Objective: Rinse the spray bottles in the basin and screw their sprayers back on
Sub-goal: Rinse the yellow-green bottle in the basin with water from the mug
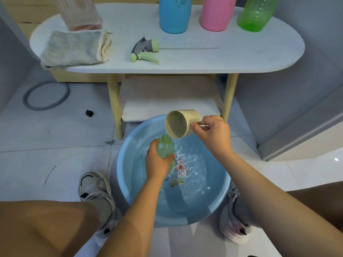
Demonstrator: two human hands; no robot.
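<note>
**Cup tipped over the little green bottle**

On the far left of the white table (241, 58) I see a clear ribbed bottle (78, 13) with a folded gray cloth (72, 49) just in front of it. Next comes a green and gray sprayer (145, 51) lying flat, its thin tube pointing to the right along the table.

Below that, over the blue basin (126, 182) on the floor, my left hand (157, 162) reaches in from low down. Its fingers are wrapped around the small green bottle (165, 147). The bottle stands almost straight up, leaning a little away from me, with its open neck at the top. It has no sprayer on it. It is held above the water, near the far side of the basin.

Just to the right, my right hand (213, 134) comes in from the right with the wrist bent. Its fingers are curled around the shiny handle of a tan cup (181, 124). The cup is tipped on its side, mouth facing left and toward me, lip just above the bottle's neck.

Up on the table again stand a blue bottle (175, 15), a pink bottle (216, 14) and a big green bottle (257, 14), in that order.
</note>
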